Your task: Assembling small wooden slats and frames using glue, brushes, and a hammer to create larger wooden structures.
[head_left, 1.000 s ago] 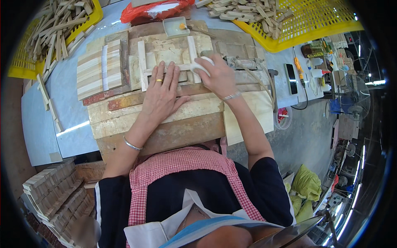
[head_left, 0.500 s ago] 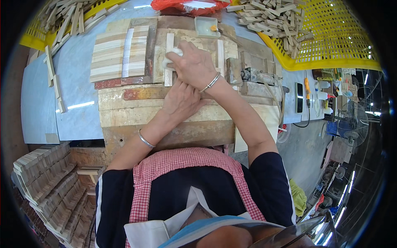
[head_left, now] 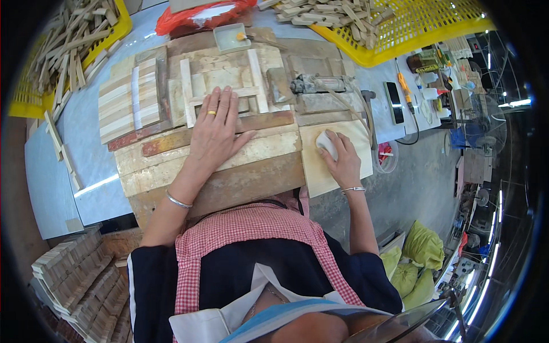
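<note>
My left hand [head_left: 216,127], with a gold ring, lies flat and spread on a frame of pale wooden strips [head_left: 220,86] set in a worn wooden jig board [head_left: 229,166]. My right hand [head_left: 338,159] grips a small white pad [head_left: 325,143] and presses it on a pale board [head_left: 320,171] at the jig's right end. A finished panel of striped wooden slats [head_left: 128,106] lies to the left of the frame.
A small square tray with glue and a brush [head_left: 231,38] sits behind the frame, a metal power tool [head_left: 317,84] to its right. Yellow baskets of wood sticks stand at back left [head_left: 63,63] and back right [head_left: 394,26]. Stacked wood blocks [head_left: 80,280] lie lower left.
My right hand has drawn the white pad back from the wooden frame to the pale board on the right. My left hand has slid up onto the frame.
</note>
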Motion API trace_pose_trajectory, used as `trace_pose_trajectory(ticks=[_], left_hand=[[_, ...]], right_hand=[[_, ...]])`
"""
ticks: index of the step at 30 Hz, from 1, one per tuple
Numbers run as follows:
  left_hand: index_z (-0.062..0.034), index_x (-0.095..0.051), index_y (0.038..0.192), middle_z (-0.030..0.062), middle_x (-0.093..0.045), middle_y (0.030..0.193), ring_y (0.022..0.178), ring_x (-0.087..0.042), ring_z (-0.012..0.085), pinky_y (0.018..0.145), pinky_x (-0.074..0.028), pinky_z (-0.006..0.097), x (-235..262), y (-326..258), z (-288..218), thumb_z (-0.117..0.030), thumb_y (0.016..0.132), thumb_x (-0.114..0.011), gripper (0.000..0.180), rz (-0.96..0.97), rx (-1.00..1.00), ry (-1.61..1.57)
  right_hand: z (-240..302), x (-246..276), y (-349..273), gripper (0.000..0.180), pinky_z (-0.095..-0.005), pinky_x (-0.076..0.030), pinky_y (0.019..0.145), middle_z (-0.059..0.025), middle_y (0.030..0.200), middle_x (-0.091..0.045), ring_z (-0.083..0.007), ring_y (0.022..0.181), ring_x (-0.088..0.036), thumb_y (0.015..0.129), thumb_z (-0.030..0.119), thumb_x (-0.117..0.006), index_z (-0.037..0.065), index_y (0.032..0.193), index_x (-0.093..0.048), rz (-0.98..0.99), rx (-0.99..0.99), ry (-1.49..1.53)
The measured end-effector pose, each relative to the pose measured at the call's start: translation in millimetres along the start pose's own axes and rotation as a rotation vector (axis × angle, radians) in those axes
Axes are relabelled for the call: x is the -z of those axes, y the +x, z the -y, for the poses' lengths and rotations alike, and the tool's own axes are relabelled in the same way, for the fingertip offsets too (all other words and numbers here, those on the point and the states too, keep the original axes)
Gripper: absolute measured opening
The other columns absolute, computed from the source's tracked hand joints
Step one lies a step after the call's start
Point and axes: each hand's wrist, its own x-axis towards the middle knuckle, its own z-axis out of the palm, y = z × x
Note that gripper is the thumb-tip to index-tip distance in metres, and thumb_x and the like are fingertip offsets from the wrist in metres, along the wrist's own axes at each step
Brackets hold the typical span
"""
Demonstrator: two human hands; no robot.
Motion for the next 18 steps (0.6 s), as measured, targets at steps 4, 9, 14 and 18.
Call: trace_pose_trajectory(ticks=[4, 9, 14, 18], left_hand=[[0.0077, -0.045, 0.129, 0.0212, -0.046, 0.133, 0.128, -0.04, 0.0379, 0.108, -0.03, 0.046, 1.7, -2.1, -2.6, -0.048, 0.078, -0.065, 0.078, 0.001, 0.016, 0.027], [0.0049, -0.046, 0.13, 0.0172, -0.048, 0.132, 0.126, -0.042, 0.0374, 0.108, -0.032, 0.045, 5.5, 3.9, -8.5, -0.048, 0.078, -0.065, 0.077, -0.002, 0.019, 0.039], [0.002, -0.046, 0.131, 0.0163, -0.048, 0.132, 0.126, -0.042, 0.0349, 0.107, -0.034, 0.045, 10.1, -1.1, -7.6, -0.045, 0.077, -0.067, 0.074, 0.002, 0.031, 0.044], [0.0036, -0.047, 0.13, 0.0183, -0.049, 0.13, 0.125, -0.043, 0.0344, 0.107, -0.033, 0.046, 2.4, -2.3, -4.8, -0.045, 0.078, -0.066, 0.073, -0.016, 0.017, 0.006]], right_hand=[[-49.8, 32.0, 25.1, 0.036, -0.0365, -0.05, 0.078, -0.0127, 0.107, -0.063, -0.0284, 0.089, -0.063, 0.088, 0.026, -0.061, 0.009, 0.121, -0.058, -0.069, -0.22, 0.222], [-193.8, 10.3, 48.8, 0.033, -0.0418, -0.049, 0.075, -0.0143, 0.095, -0.062, -0.0314, 0.085, -0.061, 0.082, 0.027, -0.066, 0.008, 0.109, -0.062, -0.018, -0.346, -0.129], [-221.5, -9.3, 62.2, 0.031, -0.0437, -0.048, 0.075, -0.017, 0.094, -0.062, -0.0356, 0.088, -0.061, 0.08, 0.031, -0.063, 0.005, 0.095, -0.059, 0.26, -0.386, -0.174], [-202.3, 10.9, 67.1, 0.032, -0.0466, -0.048, 0.072, -0.0182, 0.093, -0.063, -0.0367, 0.088, -0.062, 0.083, 0.033, -0.06, 0.004, 0.095, -0.055, 0.148, -0.47, -0.312]])
